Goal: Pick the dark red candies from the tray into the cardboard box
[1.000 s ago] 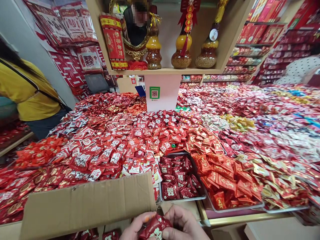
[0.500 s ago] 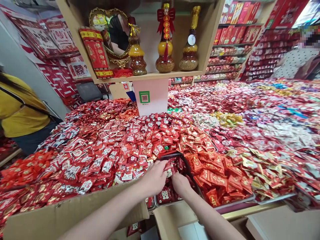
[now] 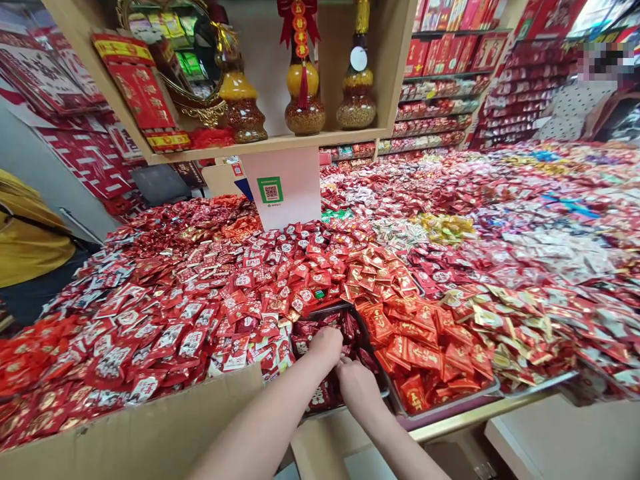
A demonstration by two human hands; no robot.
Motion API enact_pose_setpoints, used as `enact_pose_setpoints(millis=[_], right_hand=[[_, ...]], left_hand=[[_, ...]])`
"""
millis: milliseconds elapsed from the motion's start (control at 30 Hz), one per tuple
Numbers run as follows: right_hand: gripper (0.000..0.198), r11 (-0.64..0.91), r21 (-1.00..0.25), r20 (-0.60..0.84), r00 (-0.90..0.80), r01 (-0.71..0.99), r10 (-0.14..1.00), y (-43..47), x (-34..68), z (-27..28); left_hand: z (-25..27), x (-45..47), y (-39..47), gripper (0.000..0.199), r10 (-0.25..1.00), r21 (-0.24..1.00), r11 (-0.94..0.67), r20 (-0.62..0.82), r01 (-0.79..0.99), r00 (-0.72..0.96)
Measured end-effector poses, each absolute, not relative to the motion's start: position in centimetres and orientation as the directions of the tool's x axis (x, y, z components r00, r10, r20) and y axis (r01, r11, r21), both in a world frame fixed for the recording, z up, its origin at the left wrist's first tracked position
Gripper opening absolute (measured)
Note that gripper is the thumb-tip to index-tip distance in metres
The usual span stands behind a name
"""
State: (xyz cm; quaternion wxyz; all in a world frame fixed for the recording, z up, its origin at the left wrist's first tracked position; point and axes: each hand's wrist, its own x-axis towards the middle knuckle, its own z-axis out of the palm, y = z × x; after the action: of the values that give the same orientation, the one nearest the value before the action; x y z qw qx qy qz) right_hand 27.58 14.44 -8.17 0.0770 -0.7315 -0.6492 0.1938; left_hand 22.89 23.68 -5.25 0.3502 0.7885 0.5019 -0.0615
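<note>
Head cam: L hand (image 3: 326,348) & R hand (image 3: 357,383) both at the silver-rimmed tray (image 3: 364,331) of dk-red candy packets (image 3: 303,344), front edge of the counter (image 3: 465,421). L hand reaches a bit farther in; R hand's just beside it, nearer the wearer. Both sets of fingers curl down, tips hidden, so can't tell if either's pinching a packet or the fingers are just pressed together. Orange-red packets (image 3: 417,350) sit immed. R of the tray; cardboard flap (image 3: 150,420) is L of the L forearm. Behind: QR sign (image 3: 271,192) below a wood shelf (image 3: 280,145) w/ 3 gourd-shaped bottles (image 3: 305,117).
</note>
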Motion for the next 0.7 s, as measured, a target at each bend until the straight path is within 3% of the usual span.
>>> enact_pose_setpoints(millis=[100,200,367,500,567,600,667,700], right_hand=[[0.037,-0.138,-0.409,-0.164,0.076,0.902,0.984,14.3,28.1,-8.5],[0.038,-0.124,-0.454,-0.14,0.067,0.882,0.988,14.1,28.8,-8.3],[0.034,-0.081,-0.571,-0.016,0.088,0.817,0.996,12.3,30.2,-7.1],[0.028,-0.001,-0.685,0.059,0.056,0.729,0.997,9.1,30.4,-7.0],[0.025,0.03,-0.739,0.077,0.041,0.673,0.996,7.3,30.0,-7.3],[0.024,0.04,-0.762,0.079,0.031,0.647,0.996,6.5,29.7,-7.4],[0.022,0.045,-0.79,0.062,0.006,0.612,0.998,5.3,29.0,-7.5],[0.022,0.043,-0.795,0.043,-0.014,0.605,0.999,4.9,28.6,-7.4]], left_hand=[[-5.3,23.0,23.9,0.026,0.727,0.354,-0.316,-0.506,0.88,0.464],[-3.8,23.6,23.5,0.026,0.694,0.319,-0.395,-0.511,0.862,0.507],[2.9,21.6,20.8,0.021,0.663,0.4,-0.501,-0.393,0.768,0.637],[7.3,13.0,16.7,0.023,0.604,0.526,-0.499,-0.359,0.689,0.712],[6.6,7.6,14.4,0.025,0.42,0.643,-0.403,-0.502,0.651,0.756],[5.3,5.2,13.2,0.024,0.34,0.629,-0.321,-0.621,0.708,0.706],[1.4,1.6,11.1,0.032,0.395,0.439,-0.227,-0.774,0.869,0.494],[-1.0,0.5,10.2,0.054,0.444,0.392,-0.21,-0.778,0.896,0.444]])
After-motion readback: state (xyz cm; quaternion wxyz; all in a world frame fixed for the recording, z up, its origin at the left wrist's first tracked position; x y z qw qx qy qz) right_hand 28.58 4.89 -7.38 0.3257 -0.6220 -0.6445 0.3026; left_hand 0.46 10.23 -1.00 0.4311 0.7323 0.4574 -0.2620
